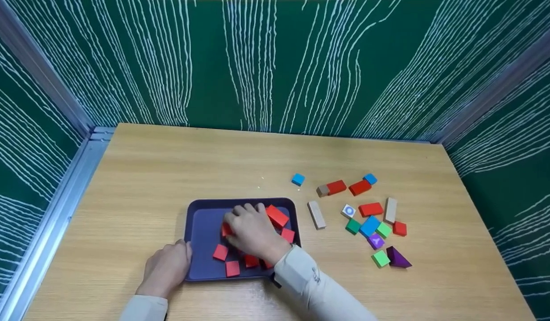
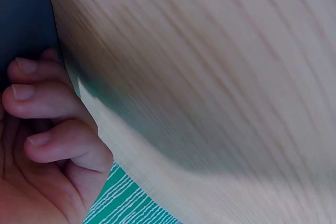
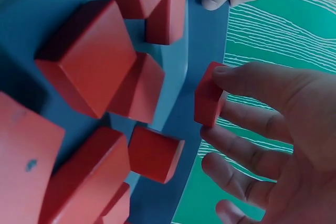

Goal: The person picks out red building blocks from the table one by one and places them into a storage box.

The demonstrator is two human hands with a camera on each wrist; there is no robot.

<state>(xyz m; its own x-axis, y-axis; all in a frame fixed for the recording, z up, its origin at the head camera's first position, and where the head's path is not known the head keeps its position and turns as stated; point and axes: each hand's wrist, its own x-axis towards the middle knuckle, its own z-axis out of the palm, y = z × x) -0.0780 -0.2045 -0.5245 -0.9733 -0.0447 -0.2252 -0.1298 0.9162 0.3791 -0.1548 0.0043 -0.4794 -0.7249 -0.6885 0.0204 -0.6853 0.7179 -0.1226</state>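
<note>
A dark blue-purple tray lies on the table with several red blocks in it. My left hand grips its left rim, thumb on top; in the left wrist view curled fingers come up against the tray's side. Over the middle of the tray, my right hand pinches a small red block between thumb and fingers, while its other fingers are spread. Around it lie red cubes and longer red blocks. The right hand and forearm hide part of the tray.
Right of the tray, loose blocks lie scattered: a blue cube, pale wooden bars, red blocks, green blocks and a purple wedge. Green walls with white lines enclose the wooden table.
</note>
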